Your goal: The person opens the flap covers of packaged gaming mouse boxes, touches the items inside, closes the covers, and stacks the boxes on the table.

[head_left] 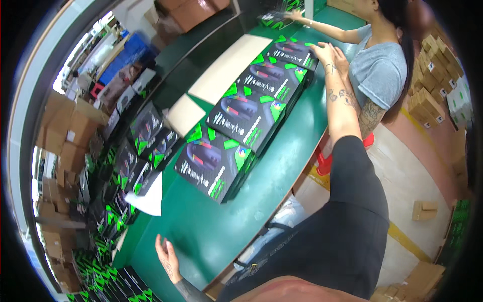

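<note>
Several black boxes with green accents and a pictured purple-black device lie in an overlapping row on the green table (196,251). My right arm is stretched far forward. My right hand (324,56) is at the right end of the farthest box (292,54), fingers extended; whether they touch it I cannot tell. Nearer lie a second box (269,78), a third box (244,118) and the nearest box (214,163). My left hand (168,260) is over the table's near left part, fingers apart, holding nothing.
A co-worker (377,65) in a grey shirt stands far right, one hand (295,16) at another black-green box (273,20). Pale cardboard sheets (229,70) lie left of the row, near a white paper (148,196). More boxes (133,161) are stacked left; brown cartons (427,95) stand right.
</note>
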Motion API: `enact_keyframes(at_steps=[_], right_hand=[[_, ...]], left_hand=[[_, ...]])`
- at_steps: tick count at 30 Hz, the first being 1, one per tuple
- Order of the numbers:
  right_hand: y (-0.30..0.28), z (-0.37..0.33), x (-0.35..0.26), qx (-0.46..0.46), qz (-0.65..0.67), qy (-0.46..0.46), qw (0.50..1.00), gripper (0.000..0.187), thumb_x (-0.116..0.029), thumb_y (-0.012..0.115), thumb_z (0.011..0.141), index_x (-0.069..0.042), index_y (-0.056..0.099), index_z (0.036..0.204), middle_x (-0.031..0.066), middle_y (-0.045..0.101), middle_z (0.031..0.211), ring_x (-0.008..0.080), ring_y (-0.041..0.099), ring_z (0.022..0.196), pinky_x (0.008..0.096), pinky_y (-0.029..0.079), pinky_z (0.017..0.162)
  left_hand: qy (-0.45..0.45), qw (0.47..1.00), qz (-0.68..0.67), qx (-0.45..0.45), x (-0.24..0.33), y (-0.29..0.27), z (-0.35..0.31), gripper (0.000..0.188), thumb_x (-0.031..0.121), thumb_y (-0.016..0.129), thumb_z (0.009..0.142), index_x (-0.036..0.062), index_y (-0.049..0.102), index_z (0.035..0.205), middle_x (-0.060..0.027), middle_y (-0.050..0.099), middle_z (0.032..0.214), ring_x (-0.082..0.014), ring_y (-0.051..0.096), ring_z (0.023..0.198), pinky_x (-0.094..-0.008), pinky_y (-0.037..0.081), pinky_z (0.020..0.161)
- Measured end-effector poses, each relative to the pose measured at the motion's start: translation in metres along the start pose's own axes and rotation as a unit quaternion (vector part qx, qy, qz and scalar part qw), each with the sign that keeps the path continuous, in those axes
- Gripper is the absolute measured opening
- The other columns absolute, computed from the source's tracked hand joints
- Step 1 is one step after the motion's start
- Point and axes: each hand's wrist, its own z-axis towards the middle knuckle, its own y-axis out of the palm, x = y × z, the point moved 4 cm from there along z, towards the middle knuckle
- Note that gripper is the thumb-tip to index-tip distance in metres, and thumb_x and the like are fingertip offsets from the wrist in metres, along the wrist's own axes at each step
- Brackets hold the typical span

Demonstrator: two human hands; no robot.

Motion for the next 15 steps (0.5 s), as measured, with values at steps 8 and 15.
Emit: enact_keyframes(at_steps=[8,15], right_hand=[[0.05,-0.006,0.029,-0.301,0.384,0.018,0.873,0.03,-0.027,0.061,0.083,-0.011,0.065,0.108,0.0009,0.063,0.109,0.0124,0.056,0.102,0.0316,0.045,0.087],[0.057,-0.095,-0.056,-0.374,0.33,-0.066,0.864,0.024,-0.033,0.066,0.079,-0.011,0.069,0.087,-0.0039,0.06,0.076,0.0081,0.047,0.066,0.0287,0.038,0.054]], left_hand=[[0.045,0.965,-0.22,-0.136,0.025,0.087,0.033,0.058,0.038,0.037,0.099,0.0099,0.016,0.145,-0.0129,0.029,0.145,-0.0304,0.041,0.127,-0.0395,0.038,0.1],[-0.072,0.926,-0.369,0.02,0.063,0.079,-0.002,0.067,0.037,0.05,0.087,0.003,0.029,0.142,-0.0235,0.036,0.14,-0.0363,0.042,0.123,-0.0452,0.027,0.106]])
